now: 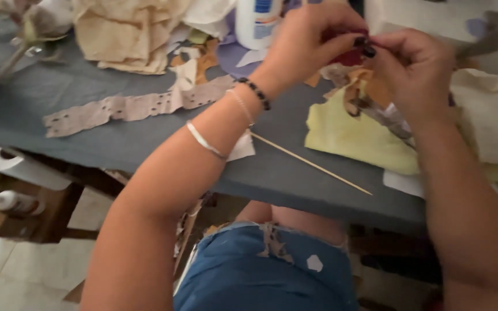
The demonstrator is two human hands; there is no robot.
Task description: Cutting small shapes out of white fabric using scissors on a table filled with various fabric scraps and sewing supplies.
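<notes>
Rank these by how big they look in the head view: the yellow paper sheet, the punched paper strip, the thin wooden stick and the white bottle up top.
1. Yellow paper sheet, partly covered.
2. Punched paper strip.
3. White bottle, cut off by the frame edge, so unsure against the strip.
4. Thin wooden stick, long but very slim.

We have a single view, worn on the person's head. It looks steeply down and forward over the forearms onto the grey worktop (116,138), close enough that both hands fill the upper middle. The worktop's near edge runs slantwise across our frame; below it we see the person's lap and floor.
</notes>
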